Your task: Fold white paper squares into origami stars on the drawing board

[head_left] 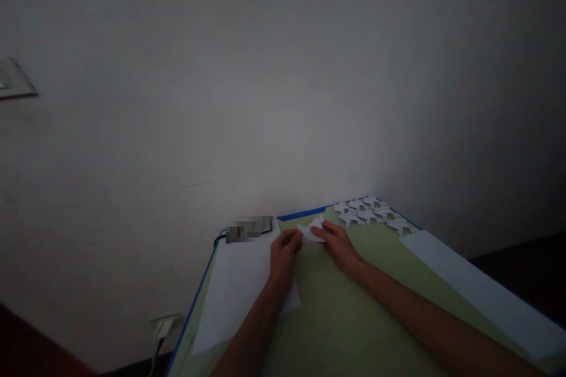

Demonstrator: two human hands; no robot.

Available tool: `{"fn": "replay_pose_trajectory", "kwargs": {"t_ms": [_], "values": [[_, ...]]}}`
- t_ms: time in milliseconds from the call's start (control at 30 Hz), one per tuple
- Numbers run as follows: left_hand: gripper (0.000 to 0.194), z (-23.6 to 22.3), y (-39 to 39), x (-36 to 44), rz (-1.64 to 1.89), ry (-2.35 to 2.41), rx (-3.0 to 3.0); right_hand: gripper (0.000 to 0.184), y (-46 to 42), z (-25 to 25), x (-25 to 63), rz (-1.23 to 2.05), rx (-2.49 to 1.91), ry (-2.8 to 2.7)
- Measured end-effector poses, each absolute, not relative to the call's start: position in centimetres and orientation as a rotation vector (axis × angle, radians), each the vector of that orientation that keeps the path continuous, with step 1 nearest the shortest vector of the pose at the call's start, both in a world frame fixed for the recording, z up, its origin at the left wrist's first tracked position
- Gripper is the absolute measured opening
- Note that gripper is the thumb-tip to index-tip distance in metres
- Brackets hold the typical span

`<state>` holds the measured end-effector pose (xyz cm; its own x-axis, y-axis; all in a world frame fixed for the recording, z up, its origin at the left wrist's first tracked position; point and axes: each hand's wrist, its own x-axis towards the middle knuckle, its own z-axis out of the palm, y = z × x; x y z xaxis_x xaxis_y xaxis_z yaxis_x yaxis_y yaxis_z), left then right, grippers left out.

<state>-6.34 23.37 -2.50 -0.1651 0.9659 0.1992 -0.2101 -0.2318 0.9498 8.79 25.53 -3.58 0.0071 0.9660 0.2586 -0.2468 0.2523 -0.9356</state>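
Observation:
A small folded white paper piece (313, 232) is held between my two hands above the green tabletop. My left hand (285, 253) pinches its left end between thumb and fingers. On the other side, my right hand (336, 241) grips the right end, with the thumb lying over the paper. Its exact folds are partly covered by my fingers. Several folded white paper figures (365, 212) with pointed tips lie grouped at the far right corner.
White paper sheets (239, 283) lie on the left, with a dark-edged flat device (250, 230) at their far end. A long white sheet (477, 288) runs along the right edge. The green table (336, 330) meets a grey wall; a plug (165, 327) sits in a socket at lower left.

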Motion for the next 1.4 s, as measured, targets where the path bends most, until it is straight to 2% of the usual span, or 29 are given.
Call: {"fn": "replay_pose_trajectory", "kwargs": {"t_ms": [300, 633, 1133, 1400], "values": [[0.052, -2.3, 23.2, -6.1, 1.561, 1.104, 1.130, 0.036, 24.9, -2.9, 8.8, 1.271, -0.733, -1.105], [0.038, -2.7, 23.5, -6.1, 1.532, 1.038, 1.138, 0.031, 24.4, -2.2, 8.7, 1.325, -0.747, -1.139], [0.037, -2.1, 22.5, -6.2, 1.497, 1.101, 1.186, 0.027, 24.7, -2.6, 8.8, 1.293, -0.788, -1.172], [0.035, -1.8, 22.3, -6.2, 1.501, 1.124, 1.182, 0.030, 24.7, -2.6, 8.8, 1.327, -0.783, -1.145]]}}
